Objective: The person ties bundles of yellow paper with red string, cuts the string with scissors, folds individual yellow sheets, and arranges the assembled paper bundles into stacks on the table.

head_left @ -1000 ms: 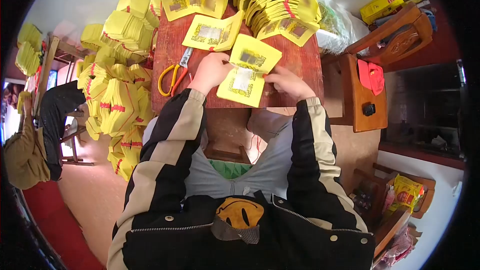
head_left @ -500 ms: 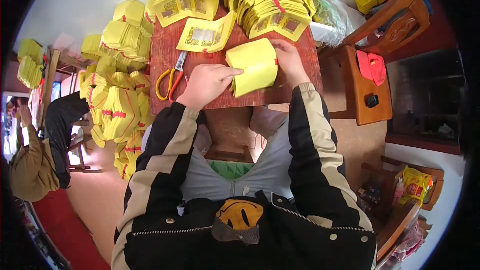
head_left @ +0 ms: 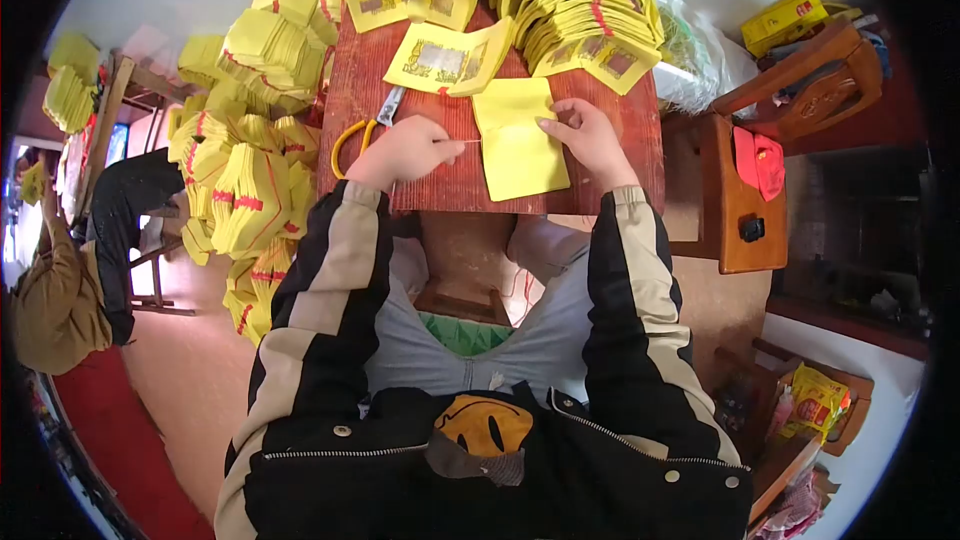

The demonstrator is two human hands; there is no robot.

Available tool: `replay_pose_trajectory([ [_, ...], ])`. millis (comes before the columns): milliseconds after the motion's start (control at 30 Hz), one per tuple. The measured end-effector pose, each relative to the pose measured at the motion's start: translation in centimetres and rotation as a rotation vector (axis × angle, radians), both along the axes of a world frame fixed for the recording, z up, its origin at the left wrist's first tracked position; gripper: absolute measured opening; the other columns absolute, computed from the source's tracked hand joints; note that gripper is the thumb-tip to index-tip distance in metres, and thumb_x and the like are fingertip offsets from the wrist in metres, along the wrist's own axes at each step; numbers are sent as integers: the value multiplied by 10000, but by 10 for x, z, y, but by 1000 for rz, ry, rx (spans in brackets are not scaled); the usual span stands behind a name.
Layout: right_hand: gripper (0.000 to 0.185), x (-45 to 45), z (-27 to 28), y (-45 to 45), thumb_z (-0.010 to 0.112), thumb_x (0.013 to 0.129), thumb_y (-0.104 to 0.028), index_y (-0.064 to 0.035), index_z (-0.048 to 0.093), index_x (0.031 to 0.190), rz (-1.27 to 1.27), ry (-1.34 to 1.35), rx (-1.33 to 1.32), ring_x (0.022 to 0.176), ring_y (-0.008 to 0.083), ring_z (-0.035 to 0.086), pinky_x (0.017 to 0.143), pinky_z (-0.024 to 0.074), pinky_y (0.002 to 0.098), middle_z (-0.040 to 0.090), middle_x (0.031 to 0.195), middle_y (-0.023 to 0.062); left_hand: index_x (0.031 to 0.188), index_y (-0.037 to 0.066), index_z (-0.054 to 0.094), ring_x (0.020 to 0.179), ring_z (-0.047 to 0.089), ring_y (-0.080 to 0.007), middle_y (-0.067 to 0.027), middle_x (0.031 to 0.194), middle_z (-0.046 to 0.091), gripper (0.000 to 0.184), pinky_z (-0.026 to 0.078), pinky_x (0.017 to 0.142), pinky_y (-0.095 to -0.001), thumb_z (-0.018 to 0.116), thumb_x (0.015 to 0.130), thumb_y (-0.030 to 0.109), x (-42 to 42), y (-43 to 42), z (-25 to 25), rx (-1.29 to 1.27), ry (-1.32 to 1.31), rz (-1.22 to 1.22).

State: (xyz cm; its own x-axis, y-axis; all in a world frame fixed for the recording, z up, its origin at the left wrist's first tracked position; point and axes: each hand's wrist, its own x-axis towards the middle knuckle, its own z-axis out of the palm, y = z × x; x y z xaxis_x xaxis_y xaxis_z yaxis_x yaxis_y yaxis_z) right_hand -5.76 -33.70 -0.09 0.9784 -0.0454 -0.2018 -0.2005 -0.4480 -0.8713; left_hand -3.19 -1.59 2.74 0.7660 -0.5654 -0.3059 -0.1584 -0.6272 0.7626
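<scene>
A stack of yellow paper sheets (head_left: 522,165), creased across the middle, lies on the red wooden table (head_left: 625,155) in front of me. My left hand (head_left: 408,152) is closed in a pinch at the stack's left side, on a thin red string that runs to the paper's edge. At the right edge, my right hand (head_left: 590,143) grips the stack with its thumb on top; its other fingers are partly hidden. Scissors (head_left: 388,108) with a yellow handle lie partly behind my left hand. Just beyond is a printed yellow paper bundle (head_left: 450,58), slightly curled.
Red-banded yellow bundles (head_left: 590,25) fill the table's far side. More bundles (head_left: 240,190) are piled at the left. A wooden chair (head_left: 745,230) with a red cloth (head_left: 760,162) stands at the right. Another person (head_left: 65,290) sits at far left.
The yellow stack has gone from tilted in my hands to flat on the table. My left hand has left the paper and pulls a red string leftward. The view has shifted slightly.
</scene>
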Motion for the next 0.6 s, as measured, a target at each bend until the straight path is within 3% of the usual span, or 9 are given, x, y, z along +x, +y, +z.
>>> replay_pose_trajectory([
  [167, 375, 6, -7, 9, 857, 855, -228, -11, 700, 1117, 32, -77, -79, 676, 102, 549, 629, 477, 282, 588, 736, 0, 932, -32, 729, 806, 676, -252, -144, 863, 728, 343, 516, 804, -357, 638, 1029, 285, -2, -23, 9, -300, -47, 106],
  [200, 375, 4, -3, 14, 857, 855, -228, -11, 700, 1117, 29, -76, -81, 676, 102, 549, 629, 477, 282, 588, 736, 0, 939, -30, 732, 837, 678, -265, -145, 896, 732, 304, 520, 811, -366, 650, 1019, 251, -3, -29, 3, -345, -229, 74],
  [233, 331, 2, 6, 23, 821, 877, -221, -33, 695, 1119, 68, -85, -168, 677, 141, 582, 639, 490, 310, 607, 737, 34, 946, -28, 735, 867, 681, -278, -147, 930, 735, 265, 524, 817, -375, 661, 1010, 218, -5, -37, 1, -389, -411, 42],
  [300, 289, -5, 20, 40, 785, 900, -215, -56, 689, 1121, 108, -89, -256, 678, 180, 615, 648, 502, 339, 626, 738, 68, 985, -7, 749, 929, 673, -306, -145, 981, 735, 167, 530, 837, -386, 689, 971, 148, -10, -47, -6, -379, -368, 36],
  [367, 227, -10, 27, 53, 669, 955, -182, -92, 655, 1163, 119, -174, -227, 730, 308, 671, 691, 517, 415, 672, 798, 155, 1029, 12, 756, 955, 671, -313, -139, 985, 739, 158, 537, 863, -395, 713, 937, 133, -14, -54, -20, -323, -644, 7],
  [400, 262, -9, 24, 57, 590, 979, -151, -76, 598, 1231, 155, -273, -289, 814, 395, 683, 747, 524, 470, 700, 903, 204, 1048, 25, 760, 985, 669, -325, -125, 1002, 747, 181, 538, 904, -406, 736, 896, 119, -17, -55, -16, -342, -618, 30],
  [533, 306, -11, 32, 63, 582, 969, -115, -54, 562, 1268, 244, -292, -326, 885, 376, 681, 823, 531, 444, 703, 955, 166, 1071, 29, 761, 920, 686, -294, -127, 1016, 751, 219, 548, 864, -377, 756, 867, 107, -18, -64, -19, -340, -596, 143],
  [600, 313, -17, 37, 66, 586, 970, -105, -41, 550, 1275, 278, -647, -530, 964, 339, 673, 938, 507, 395, 690, 970, 123, 1113, 32, 752, 817, 687, -250, -132, 1011, 748, 270, 553, 778, -350, 768, 849, 91, -19, -67, -19, -337, -352, 250],
])
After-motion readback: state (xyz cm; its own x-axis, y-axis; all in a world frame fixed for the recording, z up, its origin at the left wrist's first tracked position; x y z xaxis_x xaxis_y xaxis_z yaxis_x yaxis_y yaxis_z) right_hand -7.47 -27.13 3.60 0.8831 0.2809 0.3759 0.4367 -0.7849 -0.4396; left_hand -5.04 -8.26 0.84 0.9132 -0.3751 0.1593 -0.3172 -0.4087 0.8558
